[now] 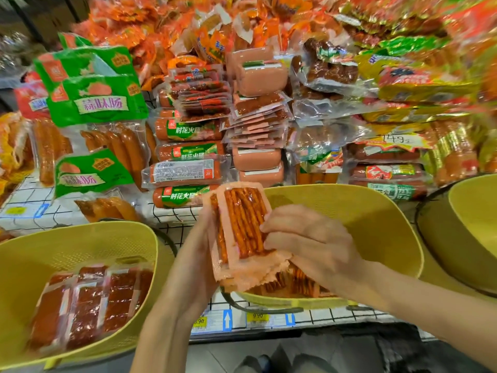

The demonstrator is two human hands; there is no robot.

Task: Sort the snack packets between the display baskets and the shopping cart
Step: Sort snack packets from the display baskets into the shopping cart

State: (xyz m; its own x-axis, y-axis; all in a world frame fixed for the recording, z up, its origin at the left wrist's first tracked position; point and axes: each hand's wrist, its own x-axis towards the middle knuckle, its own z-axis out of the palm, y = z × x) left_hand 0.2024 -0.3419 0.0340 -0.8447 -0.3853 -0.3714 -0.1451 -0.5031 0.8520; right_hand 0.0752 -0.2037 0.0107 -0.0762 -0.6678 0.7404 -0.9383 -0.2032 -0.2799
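First, left yellow basket (80, 232) held dark red packets (88, 305) | left hand (197, 254) gripped the left edge of a stack of orange stick-snack packets (242, 227), upright over the middle basket (363, 211) | right hand (304, 243) curled its fingers on the stack's right side | 3rd basket (470, 211) far right

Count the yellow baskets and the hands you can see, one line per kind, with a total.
Yellow baskets: 3
Hands holding the snack packets: 2, left hand and right hand
Total: 5
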